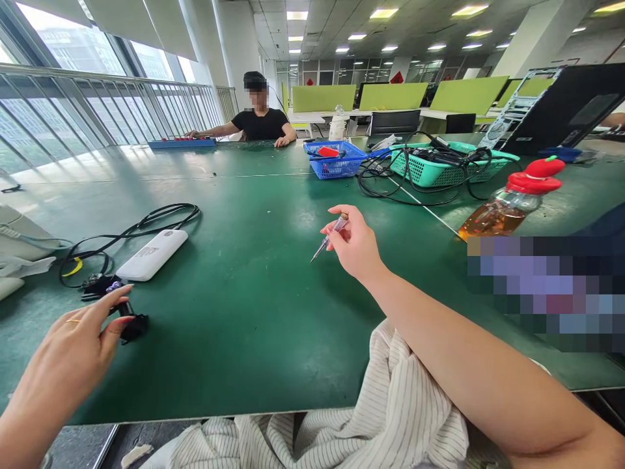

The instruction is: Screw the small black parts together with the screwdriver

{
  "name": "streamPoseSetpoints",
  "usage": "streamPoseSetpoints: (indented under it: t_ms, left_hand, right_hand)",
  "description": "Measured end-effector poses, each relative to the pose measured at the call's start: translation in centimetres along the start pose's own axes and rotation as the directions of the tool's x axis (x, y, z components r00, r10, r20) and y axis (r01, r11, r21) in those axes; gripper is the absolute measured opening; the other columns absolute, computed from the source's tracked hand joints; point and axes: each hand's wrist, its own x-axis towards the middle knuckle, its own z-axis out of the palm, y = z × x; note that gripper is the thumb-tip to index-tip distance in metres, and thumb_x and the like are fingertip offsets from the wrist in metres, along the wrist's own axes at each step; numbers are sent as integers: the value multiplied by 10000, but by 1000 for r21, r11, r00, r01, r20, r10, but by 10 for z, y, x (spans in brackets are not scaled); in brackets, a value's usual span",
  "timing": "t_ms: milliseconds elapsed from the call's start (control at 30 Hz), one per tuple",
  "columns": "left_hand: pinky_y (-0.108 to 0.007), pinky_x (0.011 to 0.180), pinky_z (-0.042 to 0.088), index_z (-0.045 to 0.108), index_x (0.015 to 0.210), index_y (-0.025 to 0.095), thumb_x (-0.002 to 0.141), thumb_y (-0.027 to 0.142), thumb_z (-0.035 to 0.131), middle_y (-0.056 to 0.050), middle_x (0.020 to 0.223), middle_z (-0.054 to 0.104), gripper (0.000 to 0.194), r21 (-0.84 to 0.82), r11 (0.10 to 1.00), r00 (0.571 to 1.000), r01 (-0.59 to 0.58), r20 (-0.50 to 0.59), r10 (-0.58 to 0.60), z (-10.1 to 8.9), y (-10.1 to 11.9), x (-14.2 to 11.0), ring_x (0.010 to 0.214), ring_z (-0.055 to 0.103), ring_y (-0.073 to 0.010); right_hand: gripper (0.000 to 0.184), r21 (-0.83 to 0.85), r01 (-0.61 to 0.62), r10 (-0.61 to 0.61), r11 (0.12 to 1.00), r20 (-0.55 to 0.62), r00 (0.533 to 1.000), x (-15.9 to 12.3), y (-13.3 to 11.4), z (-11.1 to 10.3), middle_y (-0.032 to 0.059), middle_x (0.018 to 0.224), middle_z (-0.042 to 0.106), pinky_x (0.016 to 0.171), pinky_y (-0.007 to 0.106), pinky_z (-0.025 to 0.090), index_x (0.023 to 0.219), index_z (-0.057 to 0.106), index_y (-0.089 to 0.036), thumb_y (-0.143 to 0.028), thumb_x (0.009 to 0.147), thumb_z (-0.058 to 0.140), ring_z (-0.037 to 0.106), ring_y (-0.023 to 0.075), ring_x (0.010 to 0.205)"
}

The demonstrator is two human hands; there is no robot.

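My right hand (355, 246) is raised over the middle of the table, its fingers closed round a small screwdriver (336, 228). The clear handle sits in the fingers, and the thin metal tip points down to the left. At the left, my left hand (81, 335) has its thumb and fingers about a small black object (131, 327) with a shiny purple part at its top. What kind of object it is I cannot make out, as the fingers hide some of it. A white power bank (153, 254) lies just beyond it, beside a looped black cable (131, 229).
A blue basket (336, 168) and a green basket (430, 176) with tangled black cables stand at the back right. A red-lidded bottle (510, 208) of amber liquid leans at the right. Across the green table (244, 273) sits another person (261, 120) by a blue tray (183, 144).
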Motion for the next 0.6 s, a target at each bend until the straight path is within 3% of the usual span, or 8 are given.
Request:
streamPoseSetpoints:
  t_ms: [100,233,600]
  left_hand:
    - [-491,1052,489,565,1441,105,952,527,255,-192,1223,737,717,-51,998,993,-37,107,42,-5,14,4,1173,655,-377]
    - [-466,1056,497,565,1466,151,956,514,275,-155,1301,712,689,-108,992,980,-61,183,80,-3,13,4,1202,654,-340]
    - [-427,1046,504,605,1439,253,981,517,334,-88,1281,724,594,-78,992,984,-100,140,111,8,-6,-5,1182,653,-311]
  right_hand:
    - [341,5,-17,17,1000,-9,1000,1,-1,0,-12,873,730,636,339,572,1156,539,-262,-210,820,555,631,124,579]
    - [341,7,-21,21,1000,-2,1000,0,-2,-1,-14,865,730,634,334,573,1159,542,-264,-211,822,555,629,122,581]
    - [334,18,-11,11,1000,8,1000,-1,1,0,-14,870,731,620,322,577,1159,538,-272,-213,830,555,630,120,588]
